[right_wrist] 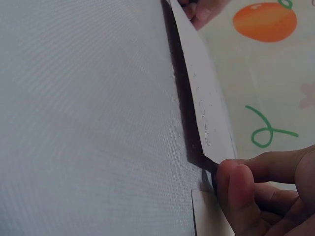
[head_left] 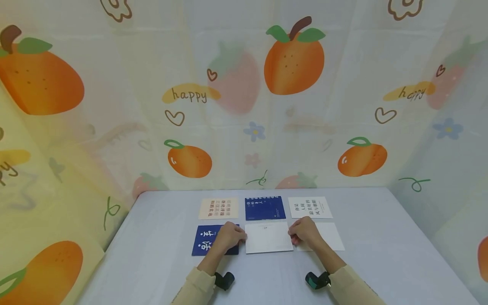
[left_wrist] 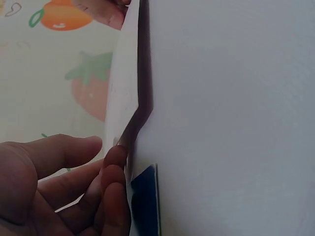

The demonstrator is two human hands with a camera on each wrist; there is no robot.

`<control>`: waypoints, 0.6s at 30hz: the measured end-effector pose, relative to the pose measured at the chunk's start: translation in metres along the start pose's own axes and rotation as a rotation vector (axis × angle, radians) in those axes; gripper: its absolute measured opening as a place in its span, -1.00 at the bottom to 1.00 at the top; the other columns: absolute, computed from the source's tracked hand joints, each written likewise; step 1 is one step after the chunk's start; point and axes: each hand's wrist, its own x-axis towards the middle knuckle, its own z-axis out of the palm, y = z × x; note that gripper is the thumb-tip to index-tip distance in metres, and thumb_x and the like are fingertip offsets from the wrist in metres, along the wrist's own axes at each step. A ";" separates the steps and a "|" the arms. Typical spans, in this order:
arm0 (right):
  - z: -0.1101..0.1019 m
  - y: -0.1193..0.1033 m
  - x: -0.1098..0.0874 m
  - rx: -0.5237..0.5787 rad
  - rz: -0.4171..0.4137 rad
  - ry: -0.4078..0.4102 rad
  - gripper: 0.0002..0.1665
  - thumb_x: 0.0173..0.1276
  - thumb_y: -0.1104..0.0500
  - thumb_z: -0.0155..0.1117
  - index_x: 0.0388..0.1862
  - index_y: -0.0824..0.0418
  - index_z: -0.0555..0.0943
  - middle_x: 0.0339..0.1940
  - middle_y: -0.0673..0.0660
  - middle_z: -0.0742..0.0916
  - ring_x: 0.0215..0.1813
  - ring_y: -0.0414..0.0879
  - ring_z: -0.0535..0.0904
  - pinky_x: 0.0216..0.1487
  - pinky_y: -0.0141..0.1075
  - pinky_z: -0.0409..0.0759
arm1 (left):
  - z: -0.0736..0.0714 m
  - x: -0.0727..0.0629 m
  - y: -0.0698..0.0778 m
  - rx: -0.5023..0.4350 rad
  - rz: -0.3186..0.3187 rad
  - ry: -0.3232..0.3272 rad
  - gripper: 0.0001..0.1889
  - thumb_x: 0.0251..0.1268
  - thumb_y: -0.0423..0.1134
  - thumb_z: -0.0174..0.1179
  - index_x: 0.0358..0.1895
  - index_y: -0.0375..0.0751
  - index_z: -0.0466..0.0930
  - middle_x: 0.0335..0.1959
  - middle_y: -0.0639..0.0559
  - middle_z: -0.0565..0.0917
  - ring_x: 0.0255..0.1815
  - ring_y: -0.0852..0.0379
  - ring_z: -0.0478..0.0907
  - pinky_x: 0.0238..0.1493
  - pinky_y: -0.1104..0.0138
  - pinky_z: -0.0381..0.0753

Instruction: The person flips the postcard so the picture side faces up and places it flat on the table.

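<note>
Between my hands a white postcard [head_left: 268, 238] is held by its left and right edges, tilted slightly off the table with a shadow beneath it. My left hand [head_left: 230, 236] grips the left edge, its fingertips [left_wrist: 115, 157] at the card's corner. It overlaps a dark blue card with white lettering [head_left: 206, 240]. On the right edge, my right hand [head_left: 306, 233] pinches the postcard between thumb and finger. Beneath and beside that hand lies a plain white card [head_left: 331, 237], partly covered by it.
Behind lies a row of cards: a cream card with brown lettering [head_left: 218, 209], a blue card [head_left: 264, 208] and a white card with black lettering [head_left: 310, 207]. A white cloth covers the table [head_left: 152, 254]. A fruit-printed curtain [head_left: 236, 161] hangs behind.
</note>
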 end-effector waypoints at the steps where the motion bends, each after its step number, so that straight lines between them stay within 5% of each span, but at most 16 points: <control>1: 0.000 0.000 0.000 0.000 -0.005 0.000 -0.92 0.14 0.43 0.23 -0.42 0.47 0.65 -0.76 0.10 0.62 -0.75 -0.20 0.47 -0.66 -0.44 0.48 | 0.000 0.000 0.000 0.006 0.003 0.006 -0.87 0.12 -0.32 0.32 -0.32 -0.31 0.77 -0.56 0.01 0.68 -0.49 0.14 0.50 -0.37 0.35 0.43; 18: -0.001 0.003 0.001 0.021 -0.025 0.025 -0.89 0.20 0.35 0.27 -0.37 0.41 0.68 -0.68 0.11 0.65 -0.68 -0.17 0.50 -0.61 -0.44 0.46 | 0.001 0.002 -0.002 -0.054 0.019 0.073 -0.89 0.14 -0.33 0.28 -0.35 -0.31 0.73 -0.54 -0.02 0.68 -0.51 0.15 0.54 -0.41 0.35 0.54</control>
